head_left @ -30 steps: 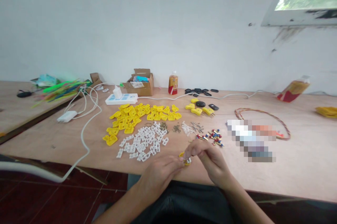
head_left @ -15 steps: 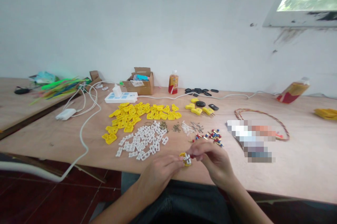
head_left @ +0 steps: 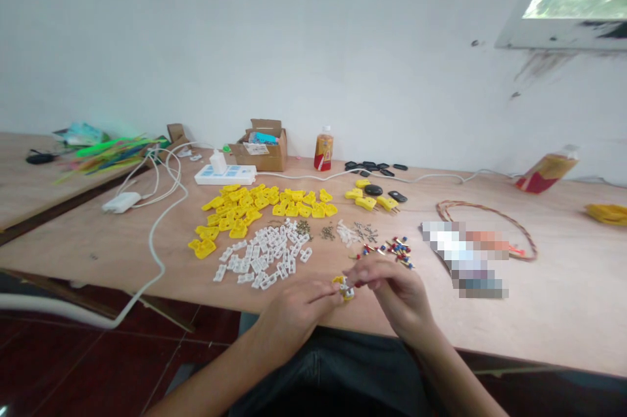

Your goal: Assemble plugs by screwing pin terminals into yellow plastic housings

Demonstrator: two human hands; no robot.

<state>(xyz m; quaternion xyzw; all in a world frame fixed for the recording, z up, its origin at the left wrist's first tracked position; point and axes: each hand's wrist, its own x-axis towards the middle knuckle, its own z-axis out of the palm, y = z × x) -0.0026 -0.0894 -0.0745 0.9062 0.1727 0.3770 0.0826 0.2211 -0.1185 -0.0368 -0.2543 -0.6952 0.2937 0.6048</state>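
Note:
At the table's front edge, my left hand steadies a small yellow plug shell with a white insert in it. My right hand comes in from the right, thumb and fingers pinched over the insert. Between those fingertips a bit of red shows, seemingly a red-headed metal pin; most of it is hidden. Just beyond lies a heap of red and blue headed pins. White plastic inserts are spread to the left, with loose yellow shells behind them.
Small piles of screws and white sleeves lie mid-table. Assembled yellow plugs sit behind them. A power strip, cardboard box, drink bottle and second, tilted-looking bottle stand at the back. A twisted cord curls right.
My right hand has moved slightly closer over the plug shell, and its fingers cover more of the insert and red piece. My left hand keeps its hold. The camera view has shifted slightly.

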